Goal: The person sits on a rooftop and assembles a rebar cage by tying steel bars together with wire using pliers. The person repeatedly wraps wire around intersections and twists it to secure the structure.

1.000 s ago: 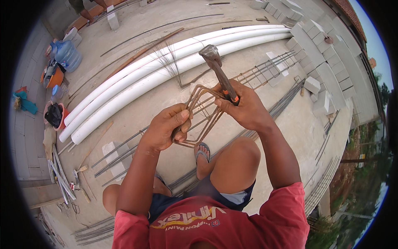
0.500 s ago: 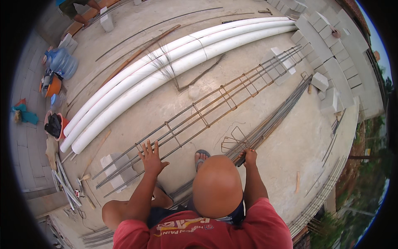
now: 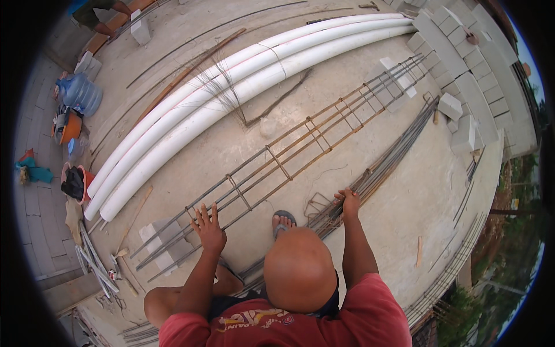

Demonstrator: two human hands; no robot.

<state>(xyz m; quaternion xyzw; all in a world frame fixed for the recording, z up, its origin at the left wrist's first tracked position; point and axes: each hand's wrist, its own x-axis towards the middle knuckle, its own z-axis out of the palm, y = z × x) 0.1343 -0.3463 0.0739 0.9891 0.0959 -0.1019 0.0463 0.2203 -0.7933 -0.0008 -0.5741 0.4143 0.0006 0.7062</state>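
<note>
My left hand (image 3: pixel 209 231) rests with fingers spread over the near left end of a long rebar cage (image 3: pixel 281 162). Thin square ties join the cage's bars, and a pale block (image 3: pixel 156 230) props up that end. On the right, my right hand (image 3: pixel 349 205) is above a bundle of loose steel bars (image 3: pixel 388 170), its fingers curled together. What they hold, if anything, is too small to make out. Small bent wire stirrups (image 3: pixel 319 209) lie on the bundle just left of that hand.
Three long white pipes (image 3: pixel 191 113) lie beyond the cage, with thin tie wires (image 3: pixel 222 87) on them. Pale blocks (image 3: pixel 462 133) are stacked at the far right. A water jug (image 3: pixel 84 92) and buckets (image 3: pixel 70 127) line the left wall. Another person's leg (image 3: pixel 89 17) shows at top left.
My right hand has moved up and forward along the bar bundle; the dark object beside it before is out of sight. The stirrups have tipped lower. My left hand stays at the cage end.
</note>
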